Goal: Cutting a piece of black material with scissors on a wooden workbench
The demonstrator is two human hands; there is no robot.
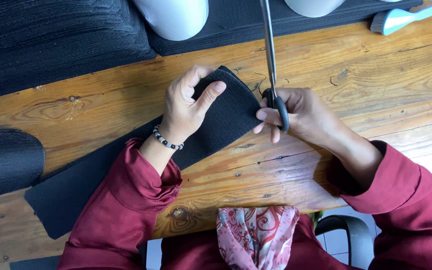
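Note:
A long black fabric strip lies diagonally across the wooden table. My left hand pinches its upper end, thumb on top and fingers curled under. My right hand grips black-handled scissors just to the right of that end. Their metal blades point away from me, toward the far edge, and look closed. The strip's lower part runs under my left sleeve toward the table's near left corner.
Thick stacks of black fabric fill the far left, and another folded black pile sits at the left edge. Two white rounded objects stand at the back. A light blue tool handle lies far right. A chair armrest shows below.

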